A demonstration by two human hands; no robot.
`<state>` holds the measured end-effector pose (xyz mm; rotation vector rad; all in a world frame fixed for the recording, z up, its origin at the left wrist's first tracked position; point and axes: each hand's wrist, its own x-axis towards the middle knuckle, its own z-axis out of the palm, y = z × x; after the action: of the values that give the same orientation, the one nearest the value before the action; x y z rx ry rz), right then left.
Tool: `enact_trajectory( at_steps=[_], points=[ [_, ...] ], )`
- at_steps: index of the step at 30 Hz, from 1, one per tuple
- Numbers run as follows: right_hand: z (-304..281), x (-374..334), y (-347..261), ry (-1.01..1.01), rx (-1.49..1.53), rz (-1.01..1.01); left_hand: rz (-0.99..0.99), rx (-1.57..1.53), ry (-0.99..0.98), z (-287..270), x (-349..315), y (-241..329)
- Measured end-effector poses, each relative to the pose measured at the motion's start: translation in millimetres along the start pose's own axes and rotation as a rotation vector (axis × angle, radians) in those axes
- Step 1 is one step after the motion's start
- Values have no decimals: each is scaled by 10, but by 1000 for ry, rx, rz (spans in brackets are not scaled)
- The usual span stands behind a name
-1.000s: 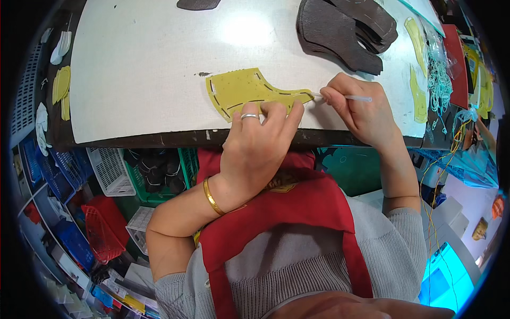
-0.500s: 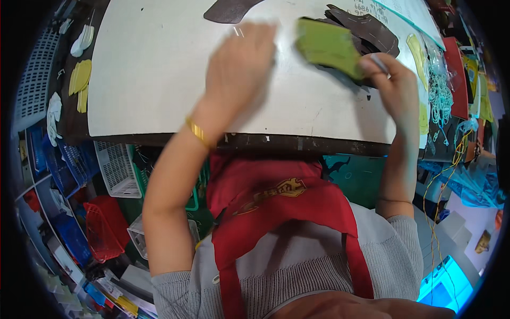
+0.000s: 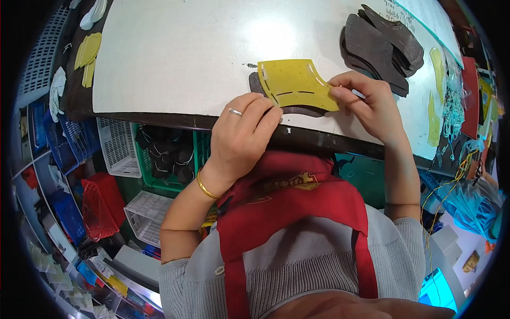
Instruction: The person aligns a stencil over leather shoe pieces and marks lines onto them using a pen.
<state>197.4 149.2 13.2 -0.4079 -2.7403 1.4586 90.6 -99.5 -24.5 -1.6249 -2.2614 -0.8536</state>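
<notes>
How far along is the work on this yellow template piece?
Done: the yellow template lies on top of a dark cut piece at the white table's near edge. In hand: the left hand steadies it, the right hand pinches its right end. Left: the dark stack waits behind.

Template (image 3: 295, 82) on cut piece (image 3: 297, 110), table (image 3: 175, 58) front edge; piece stack (image 3: 382, 45) behind right.
</notes>
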Motion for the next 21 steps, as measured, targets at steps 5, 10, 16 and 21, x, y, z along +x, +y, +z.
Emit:
enact_trajectory(
  at_steps=[5, 10, 16, 21],
  points=[
    [156, 26, -25, -98, -136, -25, -79, -77, 42, 38, -93, 33],
    [213, 3, -15, -46, -288, -78, -40, 24, -23, -21, -11, 103],
    [-41, -5, 130, -13, 13, 104, 47, 190, -176, -48, 73, 111],
    [49, -166, 106, 110, -168, 13, 43, 247, -290, -78, 158, 215]
  ],
)
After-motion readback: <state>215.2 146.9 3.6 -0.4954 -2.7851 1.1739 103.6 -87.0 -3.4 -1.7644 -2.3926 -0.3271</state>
